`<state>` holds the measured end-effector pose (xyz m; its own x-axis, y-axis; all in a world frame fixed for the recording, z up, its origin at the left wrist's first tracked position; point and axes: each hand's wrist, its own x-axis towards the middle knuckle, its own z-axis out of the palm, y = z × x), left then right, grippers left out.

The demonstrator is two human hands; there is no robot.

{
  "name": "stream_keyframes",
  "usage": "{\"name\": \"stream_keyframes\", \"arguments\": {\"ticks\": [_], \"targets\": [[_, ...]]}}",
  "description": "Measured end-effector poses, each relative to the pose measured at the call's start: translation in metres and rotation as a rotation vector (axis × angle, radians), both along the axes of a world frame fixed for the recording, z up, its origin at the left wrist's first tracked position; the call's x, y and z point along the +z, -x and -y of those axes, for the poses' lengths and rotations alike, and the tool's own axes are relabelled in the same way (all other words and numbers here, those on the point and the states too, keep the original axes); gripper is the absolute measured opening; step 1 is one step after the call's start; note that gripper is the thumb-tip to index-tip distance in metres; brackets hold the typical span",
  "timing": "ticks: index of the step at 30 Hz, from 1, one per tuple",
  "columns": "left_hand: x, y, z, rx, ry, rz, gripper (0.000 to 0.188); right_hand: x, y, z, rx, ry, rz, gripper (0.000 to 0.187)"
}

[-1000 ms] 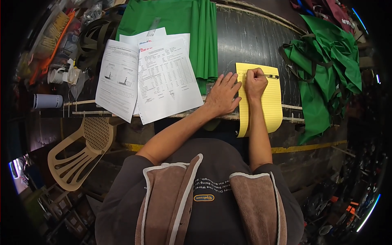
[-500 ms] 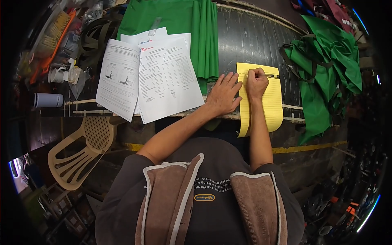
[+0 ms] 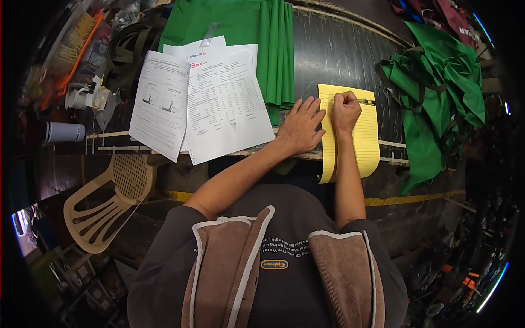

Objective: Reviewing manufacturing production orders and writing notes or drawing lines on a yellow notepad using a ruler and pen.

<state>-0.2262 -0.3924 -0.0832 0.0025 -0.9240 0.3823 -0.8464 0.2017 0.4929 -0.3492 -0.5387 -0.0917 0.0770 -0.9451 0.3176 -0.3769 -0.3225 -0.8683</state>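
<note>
A yellow lined paper pad (image 3: pixel 365 147) lies on the dark table, its lower end curling over the front edge. My right hand (image 3: pixel 345 112) rests on the upper part of the pad, fingers closed around a pen (image 3: pixel 365 101) that points off to the right. The pen's tip is hidden by my fingers. Spread flat, my left hand (image 3: pixel 299 128) lies on the table at the pad's left edge, holding nothing. Left of it are printed white sheets (image 3: pixel 227 112), partly overlapping one another and lying on folded green fabric (image 3: pixel 240 22).
Crumpled green fabric with dark straps (image 3: pixel 432 98) hangs over the table's right side. At the far left are a white cylindrical cup (image 3: pixel 65 132), coiled dark straps (image 3: pixel 128 52) and a bin of small parts (image 3: pixel 76 38). A beige plastic chair (image 3: pixel 112 202) stands below the table's left side.
My right hand has shifted very slightly on the pad, with the pen still in it. The left hand stays in place. The whole view has moved a little.
</note>
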Motion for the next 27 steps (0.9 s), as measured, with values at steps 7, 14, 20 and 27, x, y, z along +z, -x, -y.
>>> {"name": "stream_keyframes", "arguments": {"ticks": [7,14,20,27], "targets": [[-0.002,-0.001,0.0,0.005,0.0,-0.005,0.061,0.013,-0.002,-0.004,-0.014,0.045,-0.119,0.016],[0.001,0.0,0.0,-0.001,-0.011,-0.008,0.061,-0.005,0.01,0.009,-0.032,-0.054,0.054,0.018],[0.001,0.0,-0.001,-0.002,-0.012,-0.005,0.061,-0.002,0.008,0.006,-0.033,-0.016,0.014,0.018],[0.001,0.0,0.0,0.001,-0.006,0.006,0.06,0.003,0.006,0.003,-0.054,0.005,0.001,0.018]]}}
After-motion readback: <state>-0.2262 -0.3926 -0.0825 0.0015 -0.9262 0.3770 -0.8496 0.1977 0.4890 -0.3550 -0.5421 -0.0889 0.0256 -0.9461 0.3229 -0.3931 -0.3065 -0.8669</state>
